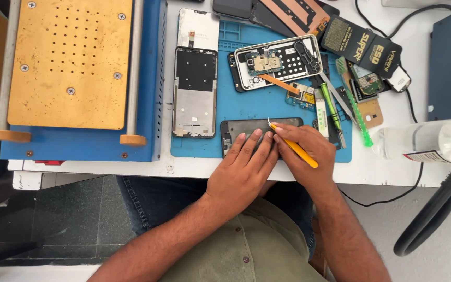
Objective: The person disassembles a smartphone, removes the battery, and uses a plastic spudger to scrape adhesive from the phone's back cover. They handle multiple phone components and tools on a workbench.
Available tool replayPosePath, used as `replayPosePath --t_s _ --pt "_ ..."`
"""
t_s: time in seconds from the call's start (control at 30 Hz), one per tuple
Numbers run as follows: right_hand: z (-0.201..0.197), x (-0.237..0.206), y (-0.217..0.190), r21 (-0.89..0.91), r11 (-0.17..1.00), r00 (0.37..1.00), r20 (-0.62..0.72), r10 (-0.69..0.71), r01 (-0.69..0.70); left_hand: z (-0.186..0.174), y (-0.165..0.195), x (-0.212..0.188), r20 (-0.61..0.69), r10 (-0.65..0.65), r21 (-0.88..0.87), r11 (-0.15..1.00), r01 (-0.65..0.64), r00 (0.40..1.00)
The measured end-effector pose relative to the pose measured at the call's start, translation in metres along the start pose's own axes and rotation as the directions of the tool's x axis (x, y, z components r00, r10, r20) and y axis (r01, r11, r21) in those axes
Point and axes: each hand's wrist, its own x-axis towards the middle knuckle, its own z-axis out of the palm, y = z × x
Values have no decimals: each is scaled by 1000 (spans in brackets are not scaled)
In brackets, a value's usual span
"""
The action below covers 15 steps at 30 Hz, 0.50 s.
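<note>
Work mat [246, 107]: bright blue. Machine base [79, 143] a deeper blue, its top plate [69, 62] brass-gold, dotted with a grid of small holes. Phone [236, 130] under the hands: black. Tool [296, 150] in right hand [309, 156]: yellow. Screwdriver [331, 107]: green handle. Brush [358, 117]: translucent green. Phone frame [194, 91]: silver-grey with a black panel. Table [387, 167]: white. Shirt [246, 250]: olive green. Cables [408, 193]: black.

On the repair mat [246, 107], your phone [236, 128] lies at the near edge. The opened phone [280, 60] lies behind it, the metal frame [194, 91] to its left.
</note>
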Motion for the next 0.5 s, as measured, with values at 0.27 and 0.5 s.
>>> replayPosePath --t_s 0.27,0.5 --pt "1 -1 3 8 998 998 3 -61 61 5 -1 0 13 0 11 1000 0 1000" --pt "3 0 0 -93 990 995 9 -104 105 8 -1 -1 19 4 -21 1000 -4 1000"
